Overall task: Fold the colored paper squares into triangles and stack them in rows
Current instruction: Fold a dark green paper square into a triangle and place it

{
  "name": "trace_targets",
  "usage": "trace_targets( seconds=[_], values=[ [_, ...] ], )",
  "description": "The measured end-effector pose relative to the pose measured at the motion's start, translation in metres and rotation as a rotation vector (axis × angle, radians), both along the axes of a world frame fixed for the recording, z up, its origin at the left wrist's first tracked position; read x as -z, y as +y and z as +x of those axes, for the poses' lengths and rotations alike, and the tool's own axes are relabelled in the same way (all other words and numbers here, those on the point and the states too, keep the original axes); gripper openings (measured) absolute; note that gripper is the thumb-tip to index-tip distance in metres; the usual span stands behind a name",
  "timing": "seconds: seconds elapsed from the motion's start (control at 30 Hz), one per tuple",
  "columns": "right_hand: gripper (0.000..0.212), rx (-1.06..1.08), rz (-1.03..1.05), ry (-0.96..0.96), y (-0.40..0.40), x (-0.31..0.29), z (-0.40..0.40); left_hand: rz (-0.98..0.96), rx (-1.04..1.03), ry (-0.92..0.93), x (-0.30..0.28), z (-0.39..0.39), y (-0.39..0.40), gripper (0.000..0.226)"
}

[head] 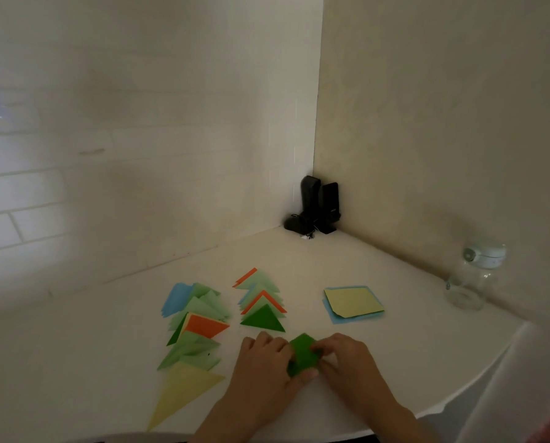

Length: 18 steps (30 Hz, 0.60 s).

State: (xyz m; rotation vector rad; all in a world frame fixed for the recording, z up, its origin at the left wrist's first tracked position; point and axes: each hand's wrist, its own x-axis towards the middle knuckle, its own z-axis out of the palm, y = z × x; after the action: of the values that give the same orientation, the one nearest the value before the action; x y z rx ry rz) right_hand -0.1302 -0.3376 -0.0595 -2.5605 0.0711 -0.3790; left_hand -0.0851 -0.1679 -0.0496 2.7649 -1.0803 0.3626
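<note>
A dark green paper square (304,353) lies on the white table near the front, held between both hands. My left hand (267,362) grips its left side, thumb under the lower corner. My right hand (347,356) pinches its right edge. Behind them runs a row of folded triangles (262,302) in light green, orange and blue, with a dark green triangle (264,319) at its front. A second row of triangles (193,324) lies to the left, ending in a large yellow triangle (184,391). A stack of unfolded squares (352,302), yellow on blue, sits at the right.
Two black speakers (320,203) with a cable stand in the wall corner at the back. A clear glass jar (470,276) with a pale lid stands at the right by the wall. The table's rounded front edge (459,398) curves along the right.
</note>
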Motion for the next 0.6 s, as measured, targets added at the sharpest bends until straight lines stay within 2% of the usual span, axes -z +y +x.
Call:
trace_targets(
  seconds=[0.03, 0.1, 0.2, 0.3, 0.37, 0.43, 0.6],
  values=[
    [0.018, 0.000, 0.012, -0.035, 0.003, -0.001, -0.003, -0.041, 0.011, -0.024, 0.004, -0.001, 0.000, 0.058],
    [0.015, -0.013, 0.003, -0.086, 0.009, -0.003, -0.008, -0.136, 0.042, -0.054, 0.012, -0.002, 0.000, 0.039],
    [0.029, -0.035, -0.022, -0.081, 0.012, -0.008, -0.010, -0.252, 0.094, -0.066, 0.022, 0.002, 0.003, 0.013],
    [0.026, -0.024, -0.087, -0.057, 0.005, -0.005, -0.007, -0.285, 0.105, -0.056, 0.023, 0.010, 0.008, 0.022],
    [0.028, 0.003, -0.131, -0.094, 0.001, 0.005, -0.005, -0.317, 0.077, -0.050, 0.024, 0.015, 0.014, 0.016],
    [0.035, 0.026, -0.096, -0.114, -0.002, 0.016, -0.004, -0.376, 0.038, 0.006, 0.025, 0.018, 0.019, 0.008],
    [0.042, 0.064, 0.014, -0.113, -0.005, 0.020, -0.007, -0.493, -0.036, 0.098, 0.032, 0.023, 0.022, 0.019]
  ],
)
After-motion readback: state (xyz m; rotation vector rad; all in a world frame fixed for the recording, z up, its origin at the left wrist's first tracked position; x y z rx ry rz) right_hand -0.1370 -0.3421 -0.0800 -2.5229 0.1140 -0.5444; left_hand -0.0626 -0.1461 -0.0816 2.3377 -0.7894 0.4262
